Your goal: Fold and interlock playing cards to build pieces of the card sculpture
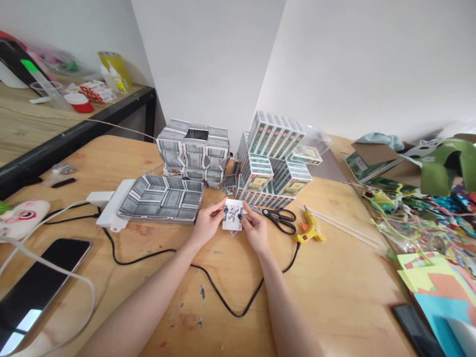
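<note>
Forearms [148, 292] nearest, our left hand [207, 223] and right hand [256, 230] pinch one playing card [232, 215]; moving it likely needs light pressure.

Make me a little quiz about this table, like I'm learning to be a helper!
1. Pick one: what do the left hand and the right hand hold between them?
a) a phone
b) a playing card
c) a glue stick

2. True or false: from where the person sits, the yellow glue gun lies to the left of the black-handled scissors.

3. Fill in the colour: the cord coming out of the glue gun is ____.

Key: 1 b; 2 false, it lies to their right; 3 black.
</note>
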A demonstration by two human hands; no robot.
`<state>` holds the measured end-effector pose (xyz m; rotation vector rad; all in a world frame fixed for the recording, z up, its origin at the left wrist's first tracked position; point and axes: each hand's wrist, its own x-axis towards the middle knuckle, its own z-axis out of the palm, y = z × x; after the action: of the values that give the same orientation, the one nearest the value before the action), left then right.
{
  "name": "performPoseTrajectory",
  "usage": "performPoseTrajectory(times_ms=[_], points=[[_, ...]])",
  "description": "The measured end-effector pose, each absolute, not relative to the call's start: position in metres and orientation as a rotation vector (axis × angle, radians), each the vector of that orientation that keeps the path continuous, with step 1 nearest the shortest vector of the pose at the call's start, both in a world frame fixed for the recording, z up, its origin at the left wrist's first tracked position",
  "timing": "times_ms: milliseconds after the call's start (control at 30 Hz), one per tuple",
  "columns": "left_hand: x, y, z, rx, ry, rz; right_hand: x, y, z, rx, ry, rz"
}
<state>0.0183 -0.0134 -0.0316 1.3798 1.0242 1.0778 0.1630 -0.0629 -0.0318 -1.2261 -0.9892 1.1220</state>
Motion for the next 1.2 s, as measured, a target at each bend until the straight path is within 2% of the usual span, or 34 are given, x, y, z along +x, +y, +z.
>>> performPoseTrajectory(times_ms=[667,1200], points=[[0.022,-0.021,-0.019,1.293,0.978,1.047,0.162,-0.063,-0.025,-1.138,-0.821,1.200],[0.025,-0.022,-0.032,1.361,1.009,1.003,0.156,-0.062,-0.025,-1.153,-0.813,1.214]])
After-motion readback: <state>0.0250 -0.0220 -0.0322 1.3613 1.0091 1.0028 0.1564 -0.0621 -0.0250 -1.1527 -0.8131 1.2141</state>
